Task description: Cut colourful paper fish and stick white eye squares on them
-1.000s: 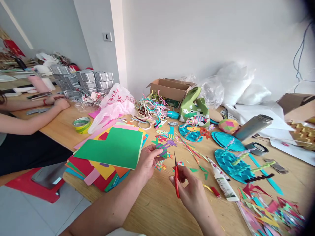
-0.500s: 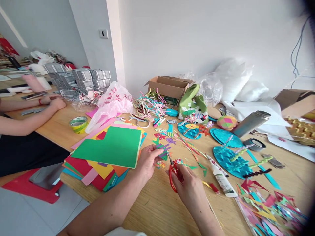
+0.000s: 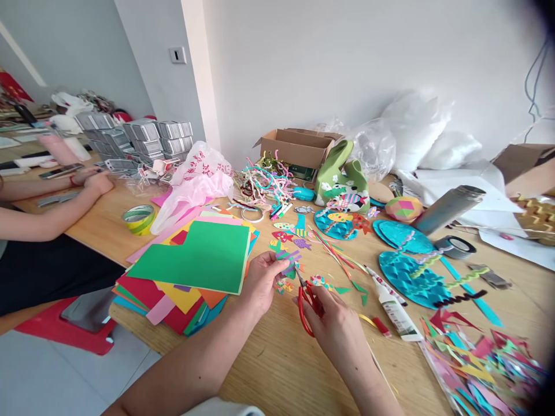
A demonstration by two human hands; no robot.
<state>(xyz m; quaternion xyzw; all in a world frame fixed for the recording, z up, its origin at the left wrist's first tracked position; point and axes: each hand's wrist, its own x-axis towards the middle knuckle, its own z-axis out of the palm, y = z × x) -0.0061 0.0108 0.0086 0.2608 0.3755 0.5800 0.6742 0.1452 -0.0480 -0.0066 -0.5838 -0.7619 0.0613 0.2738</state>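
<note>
the left hand's grip (image 3: 262,280) is closed, thumb over fingers, on a small green paper piece crossed with purple strips (image 3: 289,256), held above the wooden surface (image 3: 269,364), inward from its near edge; the right hand's grip (image 3: 340,326) is curled round the handles of red-handled metal scissors (image 3: 300,312), blade tips at the piece's right edge; whether they are biting into it, i cannot tell;

the strips are already on the green, but some ends jut past its upper right edge, so the trimming looks unfinished; just beyond, toward the far edge, lie fish-shaped cutouts that look complete, among them a purple paper fish (image 3: 302,244) and a red paper fish (image 3: 282,236);

a flat green paper sheet (image 3: 199,257) tops the coloured stack by the near left corner, with plenty uncut; multicoloured paper scraps (image 3: 477,358) heaped toward the near right corner suggest much cutting is done; the white glue bottle (image 3: 396,315) lies on its side, near a small red cap (image 3: 381,325)
</note>
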